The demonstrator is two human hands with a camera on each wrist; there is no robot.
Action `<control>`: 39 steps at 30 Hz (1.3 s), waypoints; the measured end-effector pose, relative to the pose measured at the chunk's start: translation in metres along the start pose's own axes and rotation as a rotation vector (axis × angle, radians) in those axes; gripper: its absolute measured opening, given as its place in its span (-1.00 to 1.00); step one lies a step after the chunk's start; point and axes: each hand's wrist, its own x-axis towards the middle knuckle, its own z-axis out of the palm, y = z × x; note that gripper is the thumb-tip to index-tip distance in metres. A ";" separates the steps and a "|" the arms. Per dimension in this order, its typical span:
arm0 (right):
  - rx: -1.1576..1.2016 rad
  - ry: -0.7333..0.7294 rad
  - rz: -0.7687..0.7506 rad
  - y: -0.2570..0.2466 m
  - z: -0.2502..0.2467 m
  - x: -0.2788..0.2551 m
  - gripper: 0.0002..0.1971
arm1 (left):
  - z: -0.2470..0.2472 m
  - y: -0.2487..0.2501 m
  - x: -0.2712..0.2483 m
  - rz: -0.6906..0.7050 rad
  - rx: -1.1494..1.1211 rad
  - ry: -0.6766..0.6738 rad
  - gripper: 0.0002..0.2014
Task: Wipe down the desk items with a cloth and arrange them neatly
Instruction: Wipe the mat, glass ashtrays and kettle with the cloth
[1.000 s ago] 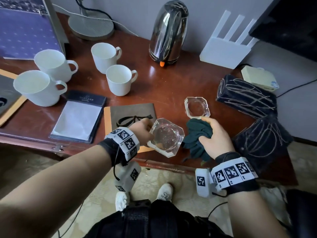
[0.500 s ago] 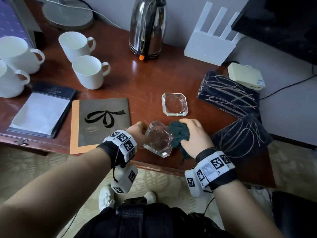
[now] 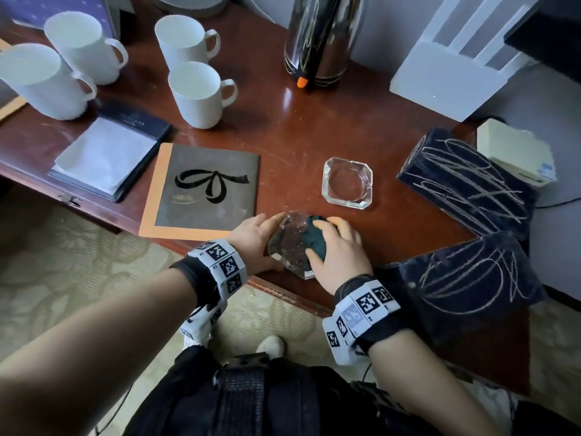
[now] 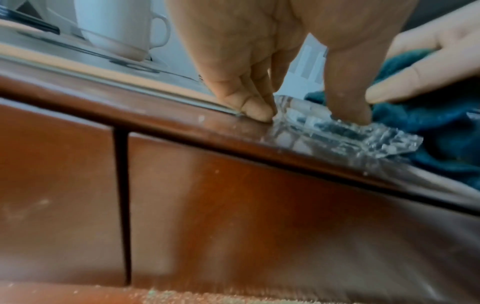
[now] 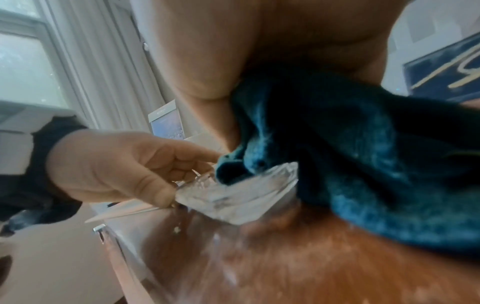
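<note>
A clear glass ashtray (image 3: 287,243) sits at the desk's front edge, gripped by my left hand (image 3: 254,239) with fingers on its left rim and thumb on its near side. My right hand (image 3: 338,250) holds a dark teal cloth (image 3: 316,236) bunched under the palm and presses it into the ashtray's bowl. In the left wrist view the ashtray (image 4: 337,131) lies on the desk edge with the cloth (image 4: 431,127) behind it. The right wrist view shows the cloth (image 5: 350,154) stuffed over the ashtray (image 5: 239,197). A second glass ashtray (image 3: 347,183) rests just beyond.
Several white mugs (image 3: 198,92) stand at the back left, beside a notepad folder (image 3: 107,152) and a bow-printed menu (image 3: 204,193). A chrome kettle (image 3: 320,39) and a white router (image 3: 446,77) stand behind. Two dark scribble-patterned boxes (image 3: 465,180) lie to the right.
The ashtray has come down from a tilted lift to rest on the desk edge. My right hand has moved left with the cloth, from beside the ashtray into its bowl.
</note>
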 end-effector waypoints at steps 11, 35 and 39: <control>-0.245 -0.101 -0.246 -0.016 0.003 0.017 -0.48 | 0.008 -0.010 0.021 0.093 0.105 -0.026 0.17; -0.544 -0.191 -0.338 0.008 -0.026 0.019 -0.54 | 0.023 0.022 0.006 0.066 0.051 -0.022 0.29; -0.708 -0.214 -0.411 -0.007 -0.024 0.016 -0.61 | 0.018 0.021 0.004 0.026 -0.040 -0.031 0.22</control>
